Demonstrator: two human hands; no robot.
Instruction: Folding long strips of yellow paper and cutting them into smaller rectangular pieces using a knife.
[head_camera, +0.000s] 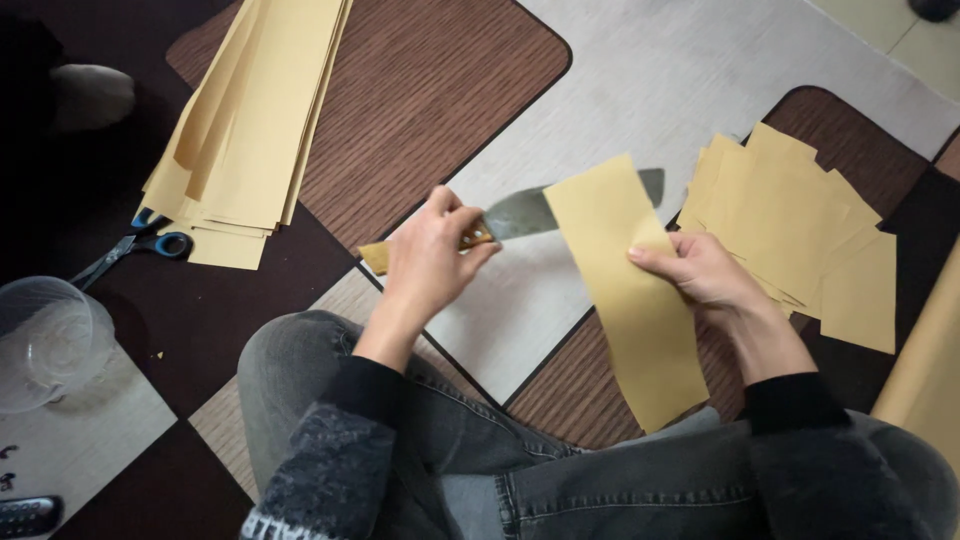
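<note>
Tan paper strip (625, 300), long axis running away from the body and slightly leftward, pinched at its right edge by right hand (700, 275); knife (535, 210), blade crosswise behind strip's upper end, handle gripped in closed left hand (430, 262)

A long tan paper strip (628, 290) hangs lengthwise above the floor, pinched at its right edge near the middle, its lower end reaching down over the person's jeans. A knife (545, 207) with a broad grey blade lies crosswise behind the strip's upper part, gripped by its handle at the left, the blade's tip showing past the strip's right edge.
</note>
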